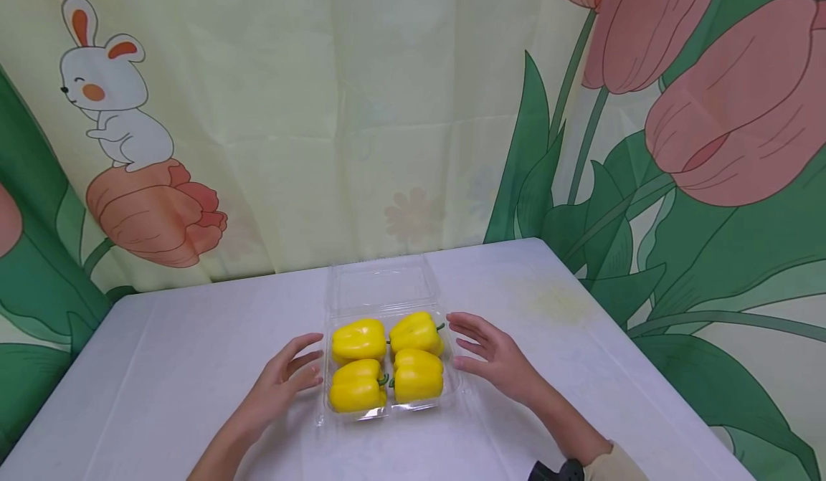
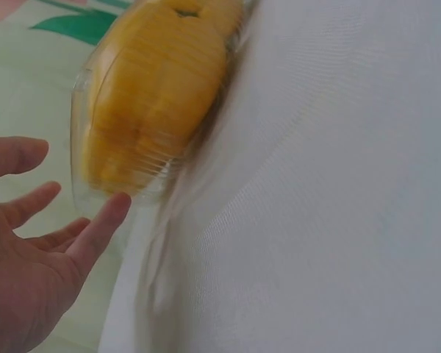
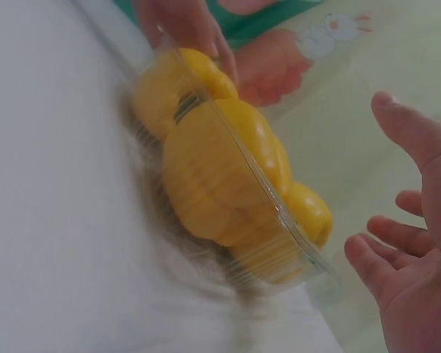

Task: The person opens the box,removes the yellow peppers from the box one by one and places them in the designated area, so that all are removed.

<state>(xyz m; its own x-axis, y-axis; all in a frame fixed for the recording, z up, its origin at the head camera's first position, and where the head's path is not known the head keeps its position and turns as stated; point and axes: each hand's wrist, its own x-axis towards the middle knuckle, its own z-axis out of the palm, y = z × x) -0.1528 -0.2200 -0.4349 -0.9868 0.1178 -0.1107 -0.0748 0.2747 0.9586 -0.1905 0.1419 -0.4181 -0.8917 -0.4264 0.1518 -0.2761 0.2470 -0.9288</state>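
Note:
Several yellow bell peppers [image 1: 418,375] with green stems sit in two rows inside a clear plastic clamshell box [image 1: 374,415] on the table. Its transparent lid [image 1: 383,284] lies folded back on the far side. To the left of the box is my left hand [image 1: 284,381], fingers loosely bent and nothing in them. My right hand [image 1: 497,359] hovers just off the opposite side, also holding nothing. In the left wrist view, one fingertip overlaps the box's lower corner. The right wrist view shows a gap between the fingers and the box wall.
A white cloth covers the table [image 1: 193,366]. Behind it hangs a curtain [image 1: 387,108] printed with a rabbit and tulips. A dark device [image 1: 556,470] is at my right wrist, by a beige sleeve [image 1: 616,464].

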